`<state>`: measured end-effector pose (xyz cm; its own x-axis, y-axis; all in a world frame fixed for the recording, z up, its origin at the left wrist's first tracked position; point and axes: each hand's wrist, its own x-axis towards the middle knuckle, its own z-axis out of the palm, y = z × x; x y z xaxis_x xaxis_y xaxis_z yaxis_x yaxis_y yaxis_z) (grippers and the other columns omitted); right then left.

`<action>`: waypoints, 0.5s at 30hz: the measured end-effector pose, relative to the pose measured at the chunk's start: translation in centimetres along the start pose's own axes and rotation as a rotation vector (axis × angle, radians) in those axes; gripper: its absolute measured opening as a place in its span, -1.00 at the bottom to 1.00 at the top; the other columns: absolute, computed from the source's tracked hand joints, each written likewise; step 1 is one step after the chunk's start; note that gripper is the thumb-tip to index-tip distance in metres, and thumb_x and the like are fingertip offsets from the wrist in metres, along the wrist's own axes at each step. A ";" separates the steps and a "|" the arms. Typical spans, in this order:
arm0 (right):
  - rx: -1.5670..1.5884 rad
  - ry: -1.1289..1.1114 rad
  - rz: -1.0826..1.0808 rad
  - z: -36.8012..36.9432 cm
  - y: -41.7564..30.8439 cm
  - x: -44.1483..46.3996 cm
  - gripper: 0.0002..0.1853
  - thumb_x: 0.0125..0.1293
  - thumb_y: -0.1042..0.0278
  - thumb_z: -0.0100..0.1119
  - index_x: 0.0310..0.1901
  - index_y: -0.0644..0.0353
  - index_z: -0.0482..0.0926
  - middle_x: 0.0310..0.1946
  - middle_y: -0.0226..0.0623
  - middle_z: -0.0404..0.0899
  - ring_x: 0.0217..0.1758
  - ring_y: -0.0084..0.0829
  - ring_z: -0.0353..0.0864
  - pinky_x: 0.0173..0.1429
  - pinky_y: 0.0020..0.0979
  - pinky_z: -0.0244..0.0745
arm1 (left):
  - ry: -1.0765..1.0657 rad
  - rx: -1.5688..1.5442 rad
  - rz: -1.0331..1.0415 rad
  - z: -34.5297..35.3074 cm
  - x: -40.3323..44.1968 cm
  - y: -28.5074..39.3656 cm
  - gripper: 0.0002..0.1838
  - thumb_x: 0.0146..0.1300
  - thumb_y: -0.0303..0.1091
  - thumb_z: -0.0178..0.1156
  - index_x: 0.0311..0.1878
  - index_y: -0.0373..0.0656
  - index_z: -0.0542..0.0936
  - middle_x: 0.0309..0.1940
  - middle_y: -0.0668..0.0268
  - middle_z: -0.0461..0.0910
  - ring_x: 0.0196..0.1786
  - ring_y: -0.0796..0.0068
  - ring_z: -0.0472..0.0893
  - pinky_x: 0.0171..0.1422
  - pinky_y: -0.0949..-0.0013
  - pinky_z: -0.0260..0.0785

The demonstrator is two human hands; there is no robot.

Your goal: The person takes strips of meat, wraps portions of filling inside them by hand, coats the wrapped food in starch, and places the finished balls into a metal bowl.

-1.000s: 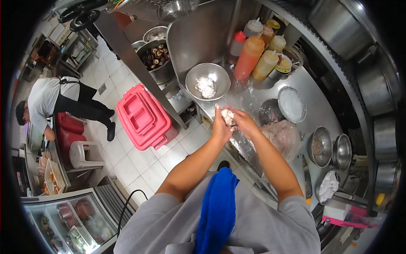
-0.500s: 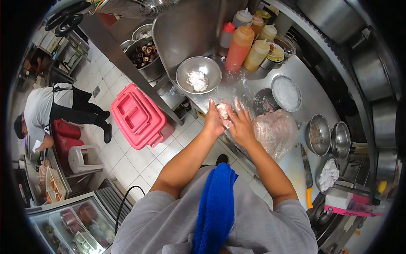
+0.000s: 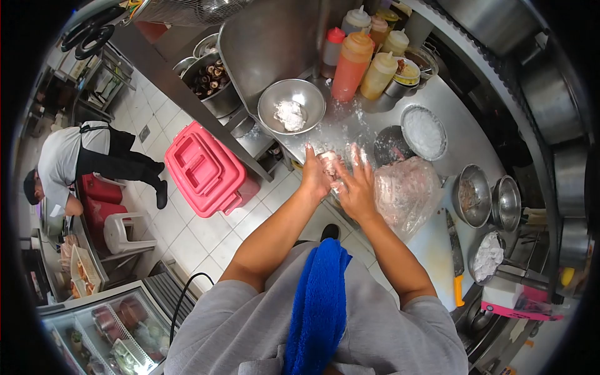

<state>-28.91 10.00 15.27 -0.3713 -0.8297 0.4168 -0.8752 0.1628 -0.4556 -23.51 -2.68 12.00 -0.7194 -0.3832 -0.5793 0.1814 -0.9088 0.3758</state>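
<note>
A pale, floured lump [image 3: 327,162] rests in my left hand [image 3: 314,177], whose fingers curl around it with the thumb up. My right hand [image 3: 357,187] presses on the lump from the right, its fingers spread and dusted white. Just beyond my hands, a steel bowl [image 3: 270,107] holds white floury lumps. To the right of my right hand lies a clear plastic bag [image 3: 409,194] with pinkish contents. Behind the bag are a dark round dish [image 3: 389,145] and a bowl of white powder [image 3: 424,132].
Sauce bottles [image 3: 354,65] stand at the back of the steel counter. A knife [image 3: 455,250] lies at the right, near two steel bowls [image 3: 472,196]. A pink lidded bin [image 3: 206,169] stands on the floor at left. Another person [image 3: 94,153] bends over a far-left counter.
The head view has shifted, so the counter items appear further left. My right hand's fingers have spread out over the lump. The person at far left has moved their arms.
</note>
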 end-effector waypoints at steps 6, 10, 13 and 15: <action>-0.027 -0.077 -0.014 -0.5 -0.3 0.1 -0.48 0.21 0.03 0.19 0.19 0.01 0.53 0.44 0.05 0.07 0.32 0.25 0.18 0.39 0.10 0.07 | -0.046 0.055 -0.009 0.2 0.3 -0.3 -0.11 0.35 0.41 -0.57 0.13 -0.28 0.37 -0.10 0.09 0.51 -0.08 0.19 0.51 0.19 0.12 0.37; -0.001 -0.027 0.047 -0.8 -0.4 0.4 -0.56 0.29 0.16 0.08 0.18 0.06 0.55 0.46 0.08 0.02 0.41 0.20 0.10 0.41 0.06 0.01 | -0.047 0.094 -0.007 0.3 -0.2 0.0 -0.09 0.34 0.42 -0.59 0.16 -0.29 0.36 -0.08 0.10 0.51 -0.04 0.21 0.51 0.21 0.11 0.34; 0.010 -0.025 0.036 -0.3 0.3 0.4 -0.54 0.28 0.13 0.09 0.19 0.08 0.53 0.45 0.09 0.04 0.38 0.21 0.14 0.41 0.07 0.02 | -0.064 0.102 -0.001 0.4 -0.2 0.1 -0.09 0.34 0.42 -0.58 0.19 -0.29 0.34 -0.07 0.12 0.50 -0.02 0.23 0.50 0.21 0.10 0.34; 0.039 0.009 0.084 0.6 1.6 0.5 -0.43 0.21 0.05 0.20 0.25 0.04 0.48 0.45 0.03 0.05 0.41 0.22 0.10 0.43 0.08 0.03 | -0.036 0.076 0.011 0.3 0.0 0.1 -0.10 0.35 0.41 -0.55 0.20 -0.29 0.32 -0.06 0.14 0.50 -0.03 0.23 0.51 0.21 0.12 0.35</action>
<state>-30.32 9.53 14.28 -0.4462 -0.8088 0.3830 -0.8279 0.2106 -0.5198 -23.66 -2.68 12.28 -0.7417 -0.3853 -0.5490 0.1390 -0.8891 0.4362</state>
